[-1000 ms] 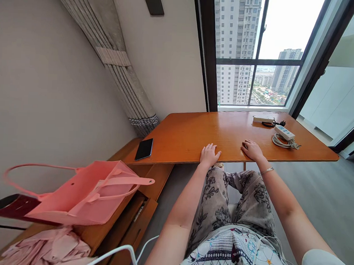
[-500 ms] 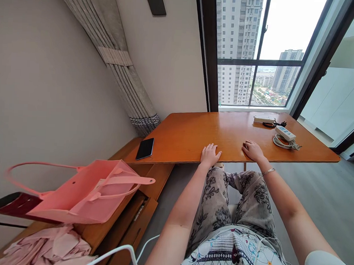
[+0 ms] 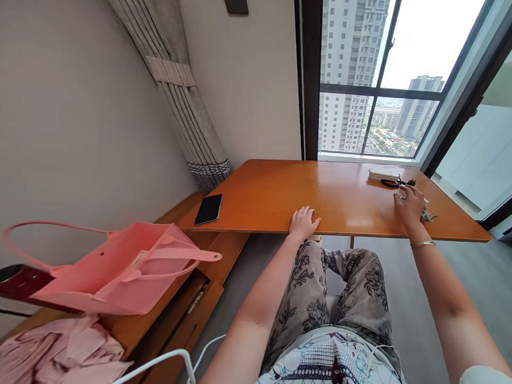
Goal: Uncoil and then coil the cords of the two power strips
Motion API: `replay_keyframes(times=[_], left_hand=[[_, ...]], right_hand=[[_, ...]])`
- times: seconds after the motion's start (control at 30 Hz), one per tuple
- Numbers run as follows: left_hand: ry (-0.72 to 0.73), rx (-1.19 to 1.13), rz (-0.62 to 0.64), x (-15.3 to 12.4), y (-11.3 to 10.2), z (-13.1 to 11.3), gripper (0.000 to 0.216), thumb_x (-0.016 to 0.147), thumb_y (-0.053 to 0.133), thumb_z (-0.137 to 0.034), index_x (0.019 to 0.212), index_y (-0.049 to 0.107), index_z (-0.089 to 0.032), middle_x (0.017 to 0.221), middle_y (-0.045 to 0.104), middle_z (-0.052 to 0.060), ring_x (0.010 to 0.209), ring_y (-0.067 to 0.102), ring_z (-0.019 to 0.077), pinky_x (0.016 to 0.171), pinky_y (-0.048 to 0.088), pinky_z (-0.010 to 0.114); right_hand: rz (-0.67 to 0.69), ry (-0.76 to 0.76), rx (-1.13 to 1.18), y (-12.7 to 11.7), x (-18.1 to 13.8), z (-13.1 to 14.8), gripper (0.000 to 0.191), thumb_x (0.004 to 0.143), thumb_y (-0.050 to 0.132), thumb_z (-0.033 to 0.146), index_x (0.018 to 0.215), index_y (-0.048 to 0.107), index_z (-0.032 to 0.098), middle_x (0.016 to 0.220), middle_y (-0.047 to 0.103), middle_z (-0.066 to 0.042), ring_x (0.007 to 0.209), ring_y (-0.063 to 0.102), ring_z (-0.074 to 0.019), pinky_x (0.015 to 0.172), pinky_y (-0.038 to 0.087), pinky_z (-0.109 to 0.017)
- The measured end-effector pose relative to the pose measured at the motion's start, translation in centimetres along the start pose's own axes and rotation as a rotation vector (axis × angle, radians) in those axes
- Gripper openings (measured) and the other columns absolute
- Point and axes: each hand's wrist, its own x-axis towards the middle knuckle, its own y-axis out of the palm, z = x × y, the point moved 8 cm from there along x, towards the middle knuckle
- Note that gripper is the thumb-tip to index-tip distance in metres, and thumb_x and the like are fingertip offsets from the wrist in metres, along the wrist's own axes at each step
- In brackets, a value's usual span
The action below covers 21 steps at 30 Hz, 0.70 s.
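My left hand (image 3: 303,223) lies flat and open on the near edge of the orange wooden table (image 3: 281,196), fingers spread. My right hand (image 3: 409,202) is stretched out to the right over the white power strip (image 3: 425,202) and its coiled cable (image 3: 428,213), covering most of them. Its fingers curl down onto the strip; whether they grip it I cannot make out. A bracelet sits on that wrist.
A second white power strip (image 3: 383,175) with a black plug lies near the window. A black phone (image 3: 209,208) rests on the table's left corner. A pink tote bag (image 3: 121,271) and pink cloth (image 3: 62,353) sit on a low wooden cabinet at left.
My right hand has left the table's near edge and moved right and farther out onto the white power strip. My left hand has stayed put.
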Motion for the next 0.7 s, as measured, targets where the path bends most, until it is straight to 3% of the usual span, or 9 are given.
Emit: replay_keyframes(times=[0.17, 0.3, 0.47, 0.57, 0.7], left_hand=[[0.01, -0.043, -0.02, 0.1, 0.1, 0.2, 0.054, 0.096, 0.046, -0.047, 0.14, 0.055, -0.017, 0.157, 0.045, 0.015, 0.149, 0.036, 0.0311, 0.124, 0.023, 0.049], [0.012, -0.035, -0.024, 0.1, 0.0, 0.2, 0.053, 0.096, 0.047, -0.045, 0.139, 0.056, -0.017, 0.156, 0.045, 0.015, 0.148, 0.037, 0.031, 0.123, 0.024, 0.049], [0.013, -0.041, -0.033, 0.0, -0.1, 0.1, 0.053, 0.095, 0.049, -0.044, 0.138, 0.058, -0.015, 0.155, 0.047, 0.017, 0.147, 0.039, 0.0314, 0.123, 0.026, 0.048], [0.007, -0.04, -0.027, 0.0, -0.1, 0.1, 0.054, 0.095, 0.049, -0.044, 0.139, 0.057, -0.014, 0.156, 0.046, 0.017, 0.147, 0.038, 0.0313, 0.123, 0.025, 0.048], [0.006, -0.039, -0.026, 0.0, 0.0, 0.2, 0.054, 0.095, 0.049, -0.045, 0.139, 0.057, -0.014, 0.156, 0.046, 0.016, 0.148, 0.038, 0.0308, 0.124, 0.025, 0.048]], right_hand=[[0.064, 0.317, -0.064, -1.2, 4.2, -7.6, 0.065, 0.073, 0.073, 0.05, 0.128, 0.058, 0.021, 0.146, 0.048, -0.026, 0.135, 0.042, -0.0487, 0.106, 0.037, -0.066], [0.227, 0.518, 0.032, 0.2, 4.9, -12.0, 0.065, 0.066, 0.071, 0.068, 0.112, 0.058, 0.024, 0.129, 0.058, -0.029, 0.127, 0.047, -0.0558, 0.092, 0.045, -0.072], [0.476, 0.638, -0.042, 1.8, 4.8, -12.9, 0.053, 0.062, 0.081, 0.056, 0.094, 0.059, 0.02, 0.108, 0.065, -0.026, 0.104, 0.063, -0.0453, 0.077, 0.052, -0.056], [0.526, 0.63, -0.101, 1.9, 5.2, -12.2, 0.039, 0.068, 0.082, 0.04, 0.089, 0.059, 0.017, 0.1, 0.066, -0.025, 0.095, 0.066, -0.0383, 0.073, 0.051, -0.048], [0.536, 0.622, -0.194, 1.6, 5.8, -12.0, 0.033, 0.066, 0.084, 0.026, 0.087, 0.062, 0.013, 0.096, 0.065, -0.026, 0.093, 0.066, -0.0374, 0.07, 0.05, -0.044]])
